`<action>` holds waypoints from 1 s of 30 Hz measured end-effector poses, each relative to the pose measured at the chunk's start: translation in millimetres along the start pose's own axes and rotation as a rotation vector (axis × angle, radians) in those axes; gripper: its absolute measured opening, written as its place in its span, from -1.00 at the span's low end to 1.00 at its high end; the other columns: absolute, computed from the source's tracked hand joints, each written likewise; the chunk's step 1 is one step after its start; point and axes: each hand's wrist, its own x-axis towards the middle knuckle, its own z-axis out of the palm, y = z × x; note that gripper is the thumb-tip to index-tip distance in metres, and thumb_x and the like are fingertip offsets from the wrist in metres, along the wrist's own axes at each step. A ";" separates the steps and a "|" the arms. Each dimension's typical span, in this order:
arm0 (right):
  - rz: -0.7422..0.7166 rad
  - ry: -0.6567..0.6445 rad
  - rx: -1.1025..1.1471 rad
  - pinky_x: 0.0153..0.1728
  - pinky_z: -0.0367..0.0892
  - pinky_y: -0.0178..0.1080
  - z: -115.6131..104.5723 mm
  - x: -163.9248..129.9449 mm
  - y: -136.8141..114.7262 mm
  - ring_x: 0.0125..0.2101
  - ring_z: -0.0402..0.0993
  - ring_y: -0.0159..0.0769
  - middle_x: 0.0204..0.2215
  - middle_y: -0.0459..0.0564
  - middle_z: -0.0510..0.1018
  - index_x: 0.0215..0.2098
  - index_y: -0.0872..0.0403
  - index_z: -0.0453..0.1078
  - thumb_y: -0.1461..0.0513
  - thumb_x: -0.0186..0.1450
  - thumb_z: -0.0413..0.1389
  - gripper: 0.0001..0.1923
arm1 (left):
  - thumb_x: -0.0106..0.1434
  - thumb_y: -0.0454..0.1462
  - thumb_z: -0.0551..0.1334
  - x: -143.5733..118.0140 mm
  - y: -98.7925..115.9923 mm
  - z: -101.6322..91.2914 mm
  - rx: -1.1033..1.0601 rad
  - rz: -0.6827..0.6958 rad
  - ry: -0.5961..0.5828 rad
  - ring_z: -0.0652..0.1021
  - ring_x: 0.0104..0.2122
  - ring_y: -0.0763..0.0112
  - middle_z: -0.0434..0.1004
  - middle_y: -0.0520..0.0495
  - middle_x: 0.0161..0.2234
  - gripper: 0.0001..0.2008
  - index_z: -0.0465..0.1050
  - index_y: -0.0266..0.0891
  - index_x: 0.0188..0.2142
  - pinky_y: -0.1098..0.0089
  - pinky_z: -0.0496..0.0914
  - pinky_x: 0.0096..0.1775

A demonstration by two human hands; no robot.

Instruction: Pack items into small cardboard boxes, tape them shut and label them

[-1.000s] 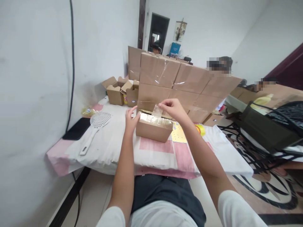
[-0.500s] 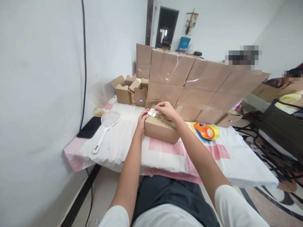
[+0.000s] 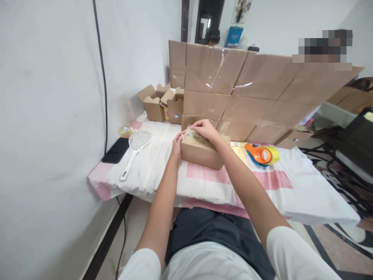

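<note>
Clock centred on the box (image 3: 201,154), 12 away from the person; box sits on the counter (image 3: 314,198), mid-view, long axis just off 9-to-3, its right end swung nearer the person; left hand (image 3: 176,144) is at its 9 o'clock end, fingers laid against that end, so the box runs off toward 3-4 from it; can't tell if it grips or only braces; right hand (image 3: 204,127) is over the top at about 11, fingertips pinched together on the tape (image 3: 194,133) near the left end; most of the box lies below it, toward 4-5; both hands crowd the left end, near each other; right forearm (image 3: 233,167) crosses by the 3 o'clock end.

Around: box stack (image 3: 256,85) at 12 to 2, just beyond; open boxes (image 3: 154,109) at 11; skimmer (image 3: 140,140) at 9-10, handle toward the person; black slab (image 3: 116,150) at 9, farther out; dispenser (image 3: 255,152) at 3.
</note>
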 end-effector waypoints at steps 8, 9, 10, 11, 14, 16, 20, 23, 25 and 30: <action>-0.061 0.017 -0.260 -0.31 0.22 -0.32 5.6 0.3 5.2 -0.44 0.36 -0.39 -0.49 -0.06 0.58 -0.38 0.17 0.63 0.23 0.21 0.18 -0.80 | 0.22 0.10 0.27 -1.9 4.5 0.5 0.080 0.008 -0.037 0.55 0.13 0.09 0.62 -0.14 0.09 -0.48 0.58 -0.16 0.01 0.16 0.36 0.18; -0.070 0.014 -0.288 -0.31 0.21 -0.32 5.5 -0.5 4.9 -0.44 0.35 -0.39 -0.49 -0.06 0.57 -0.36 0.17 0.63 0.23 0.22 0.18 -0.80 | 0.24 0.12 0.24 -4.6 6.3 0.9 0.107 0.031 -0.043 0.54 0.14 0.08 0.61 -0.16 0.10 -0.46 0.58 -0.17 0.03 0.15 0.35 0.19; -0.072 0.015 -0.312 -0.31 0.21 -0.32 5.4 -1.2 4.5 -0.44 0.34 -0.39 -0.49 -0.07 0.57 -0.34 0.17 0.64 0.23 0.22 0.18 -0.80 | 0.27 0.14 0.21 -8.5 8.8 1.6 0.149 0.072 -0.040 0.52 0.15 0.07 0.58 -0.17 0.11 -0.45 0.57 -0.17 0.04 0.14 0.34 0.20; -0.069 0.015 -0.331 -0.31 0.20 -0.32 5.3 -2.0 4.0 -0.44 0.33 -0.39 -0.50 -0.07 0.56 -0.33 0.17 0.64 0.22 0.23 0.18 -0.79 | 0.31 0.15 0.17 -13.5 11.7 2.4 0.209 0.136 -0.025 0.50 0.17 0.08 0.56 -0.19 0.13 -0.44 0.56 -0.17 0.06 0.14 0.33 0.22; -0.051 0.008 -0.350 -0.31 0.19 -0.31 5.2 -3.7 3.2 -0.44 0.31 -0.38 -0.50 -0.08 0.53 -0.30 0.16 0.65 0.21 0.23 0.19 -0.79 | 0.38 0.12 0.11 -32.1 22.2 6.3 0.475 0.413 0.024 0.43 0.21 0.08 0.46 -0.21 0.18 -0.48 0.56 -0.16 0.06 0.13 0.28 0.26; -0.052 -0.003 -0.347 -0.30 0.19 -0.31 5.7 -4.3 3.9 -0.44 0.30 -0.38 -0.50 -0.09 0.52 -0.29 0.16 0.64 0.21 0.24 0.19 -0.78 | 0.40 0.06 0.13 -42.6 28.3 9.5 0.637 0.560 0.008 0.43 0.17 0.06 0.48 -0.22 0.14 -0.57 0.60 -0.15 -0.06 0.09 0.28 0.25; -0.115 0.041 -0.407 -0.19 0.26 -0.28 8.7 -2.8 8.4 -0.33 0.36 -0.32 -0.35 -0.01 0.52 -0.29 0.15 0.62 0.21 0.24 0.21 -0.81 | 0.39 -0.06 0.18 -49.8 32.9 14.1 0.760 0.628 -0.010 0.42 0.06 0.01 0.60 -0.19 -0.06 -0.72 0.61 -0.12 -0.25 0.00 0.25 0.22; -0.124 0.113 -0.470 -0.07 0.30 -0.24 11.0 1.3 13.3 -0.21 0.41 -0.23 -0.17 0.10 0.51 -0.15 0.18 0.56 0.26 0.22 0.22 -0.75 | 0.38 -0.09 0.18 -48.7 31.2 15.2 0.771 0.595 0.026 0.40 0.04 -0.01 0.62 -0.19 -0.11 -0.74 0.61 -0.11 -0.28 -0.03 0.22 0.22; -0.084 0.161 -0.504 -0.05 0.32 -0.21 10.9 4.3 15.8 -0.17 0.43 -0.19 -0.08 0.15 0.50 0.00 0.19 0.48 0.28 0.22 0.21 -0.63 | 0.38 -0.09 0.18 -48.5 29.6 15.9 0.778 0.585 0.055 0.40 0.04 -0.01 0.62 -0.18 -0.11 -0.73 0.61 -0.11 -0.30 -0.03 0.22 0.20; 0.037 0.102 -0.537 -0.07 0.31 -0.18 6.0 4.3 14.3 -0.10 0.49 -0.12 -0.02 0.15 0.55 -0.06 0.09 0.49 0.00 0.34 0.17 -0.62 | 0.42 -0.09 0.12 -51.6 28.2 19.0 0.749 0.596 0.101 0.44 0.01 0.02 0.64 -0.18 -0.09 -0.67 0.64 -0.11 -0.28 0.01 0.23 0.18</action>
